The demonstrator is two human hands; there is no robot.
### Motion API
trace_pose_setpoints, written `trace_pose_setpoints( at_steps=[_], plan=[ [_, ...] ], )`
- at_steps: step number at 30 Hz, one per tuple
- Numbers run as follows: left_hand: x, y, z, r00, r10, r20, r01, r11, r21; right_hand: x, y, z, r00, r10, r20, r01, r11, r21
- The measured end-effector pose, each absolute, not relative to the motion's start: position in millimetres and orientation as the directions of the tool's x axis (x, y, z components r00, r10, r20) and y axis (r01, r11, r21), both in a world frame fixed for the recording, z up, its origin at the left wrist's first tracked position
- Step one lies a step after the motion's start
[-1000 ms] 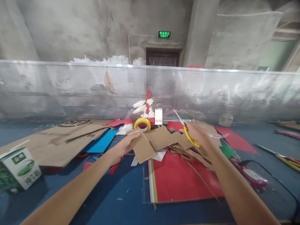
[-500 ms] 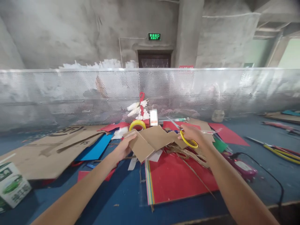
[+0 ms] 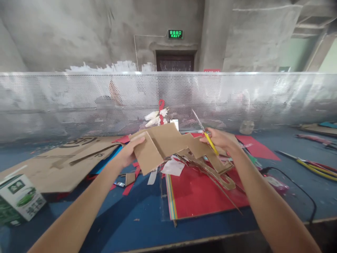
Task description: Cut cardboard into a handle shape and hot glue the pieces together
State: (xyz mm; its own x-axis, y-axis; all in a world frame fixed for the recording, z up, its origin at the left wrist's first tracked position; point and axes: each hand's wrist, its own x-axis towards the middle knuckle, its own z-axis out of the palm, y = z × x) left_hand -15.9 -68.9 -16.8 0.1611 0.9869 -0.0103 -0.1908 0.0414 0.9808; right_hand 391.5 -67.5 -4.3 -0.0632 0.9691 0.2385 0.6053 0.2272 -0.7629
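"Rough grey concrete and a perforated metal screen (image 3: 79, 105) stand behind the blue counter (image 3: 121, 225). Where's the brown cardboard piece with the stepped edge (image 3: 168, 140)?"

"Held up over the middle, the left hand (image 3: 131, 151) pinching a squarish panel at its left end between fingers and thumb."

"And the right hand (image 3: 218, 138)?"

"Its fingers are curled around the yellow-handled metal scissors (image 3: 210, 142), blades pointing up and away from the cardboard. (Fingertips also meet its upper edge; whether they grip it, I cannot tell.)"

"What crowds them?"

"Just below, thin brown cardboard offcuts (image 3: 210, 169) lie heaped across a red paper stack (image 3: 207, 198), beside a white paper scrap (image 3: 174, 167). Behind, the cardboard hides the foot of a red-and-white ornament (image 3: 160, 117)."

"Farther out?"

"Left, a large flat brown cardboard sheet (image 3: 52, 168) and a green-and-white carton (image 3: 23, 198); right, a pink plastic device (image 3: 276, 184) and a pointed tool with yellow and red handles (image 3: 312, 167)."
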Motion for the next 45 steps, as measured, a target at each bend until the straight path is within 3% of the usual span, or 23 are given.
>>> trace_pose_setpoints(
  at_steps=[3,6,11,13,17,22,28,34,40,45],
  plan=[
    [-43.7,-68.9,-1.1,0.095,0.995,-0.043,-0.144,0.056,0.988,372.3,-68.2,-1.6,-0.11,0.964,0.242,0.422,0.266,-0.867],
    [-61.5,-66.8,7.6,0.016,1.0,0.001,-0.153,0.001,0.988,351.4,-66.6,-2.0,-0.152,0.963,0.223,0.344,0.263,-0.901],
    [-67.3,-59.9,16.2,-0.363,0.894,0.261,-0.296,-0.377,0.878,317.2,-58.0,-18.5,-0.218,0.961,0.173,0.286,0.232,-0.93],
    [-66.0,-58.5,16.6,-0.426,0.853,0.302,-0.339,-0.46,0.821,300.6,-53.8,-27.5,-0.238,0.96,0.147,0.275,0.212,-0.938],
    [-58.9,-61.4,9.3,-0.234,0.941,0.244,-0.364,-0.317,0.876,264.3,-46.9,-39.4,-0.291,0.948,0.132,0.224,0.201,-0.953],
    [-40.6,-68.1,-11.4,0.112,0.991,0.073,-0.13,-0.058,0.99,233.3,-37.8,-48.9,-0.299,0.947,0.119,0.283,0.207,-0.936],
    [-28.8,-67.7,-33.3,0.331,0.942,0.053,0.026,-0.065,0.998,236.8,-32.8,-52.8,-0.304,0.95,0.074,0.388,0.194,-0.901],
    [-23.4,-66.4,-34.9,0.296,0.936,0.192,0.136,-0.24,0.961,262.4,-49.7,-41.9,-0.425,0.891,0.161,0.385,0.339,-0.858],
    [-19.6,-68.7,-35.9,0.131,0.957,0.258,0.24,-0.283,0.929,286.5,-78.5,-23.1,-0.542,0.836,-0.084,0.361,0.142,-0.922],
    [-16.3,-71.7,-37.3,0.121,0.922,0.369,0.204,-0.387,0.899,300.5,-99.7,-15.5,-0.567,0.816,-0.11,0.432,0.181,-0.884]
  ],
)
